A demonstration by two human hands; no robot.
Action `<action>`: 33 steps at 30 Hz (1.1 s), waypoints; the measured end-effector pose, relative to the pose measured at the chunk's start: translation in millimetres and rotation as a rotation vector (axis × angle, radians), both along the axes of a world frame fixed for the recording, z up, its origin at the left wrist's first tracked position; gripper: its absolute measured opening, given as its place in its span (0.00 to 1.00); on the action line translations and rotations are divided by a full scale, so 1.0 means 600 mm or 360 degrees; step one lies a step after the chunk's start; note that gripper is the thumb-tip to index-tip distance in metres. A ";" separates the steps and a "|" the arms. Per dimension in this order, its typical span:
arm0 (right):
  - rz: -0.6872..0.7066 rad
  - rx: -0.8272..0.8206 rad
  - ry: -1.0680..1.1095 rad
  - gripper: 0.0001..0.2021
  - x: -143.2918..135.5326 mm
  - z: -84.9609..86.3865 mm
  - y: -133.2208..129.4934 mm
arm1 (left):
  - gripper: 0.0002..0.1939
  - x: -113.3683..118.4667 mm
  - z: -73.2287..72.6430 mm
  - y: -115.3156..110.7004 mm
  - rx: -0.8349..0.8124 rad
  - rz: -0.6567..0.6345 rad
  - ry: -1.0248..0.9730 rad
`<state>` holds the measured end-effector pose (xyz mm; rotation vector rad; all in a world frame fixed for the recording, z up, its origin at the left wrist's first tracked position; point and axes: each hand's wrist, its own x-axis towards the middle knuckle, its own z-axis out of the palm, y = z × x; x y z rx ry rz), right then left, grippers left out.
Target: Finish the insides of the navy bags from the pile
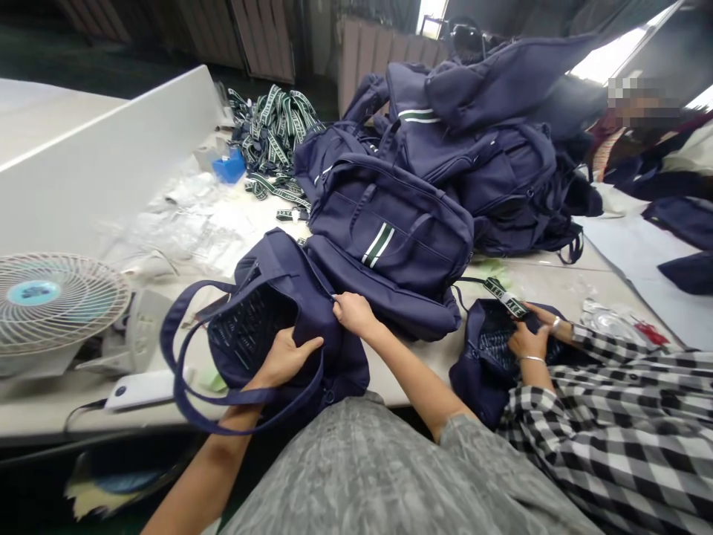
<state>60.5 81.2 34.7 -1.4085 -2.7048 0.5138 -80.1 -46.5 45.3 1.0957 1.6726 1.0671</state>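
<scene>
I see the navy bag [312,297] open-mouthed at eight o'clock from centre. My right hand [355,312], at six, pinches its edge — thumb and fingers closed. My left hand [284,357], near seven, has its thumb spread — the hidden fingers' grip I cannot tell.

Blocked across the upper middle by heaped navy bags [398,215], at left by a desk fan [83,301], at lower right by a co-worker's hands [532,345]. Reachable through the wide mouth [242,334] of the near bag [348,360], past looped handles [169,338]; passable over a strip of bench [437,357] right of centre.
</scene>
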 end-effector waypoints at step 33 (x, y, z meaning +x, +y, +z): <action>-0.0305 0.0071 0.1124 0.15 0.035 -0.083 -0.049 | 0.28 -0.049 0.072 0.028 -0.0023 0.0489 -0.1528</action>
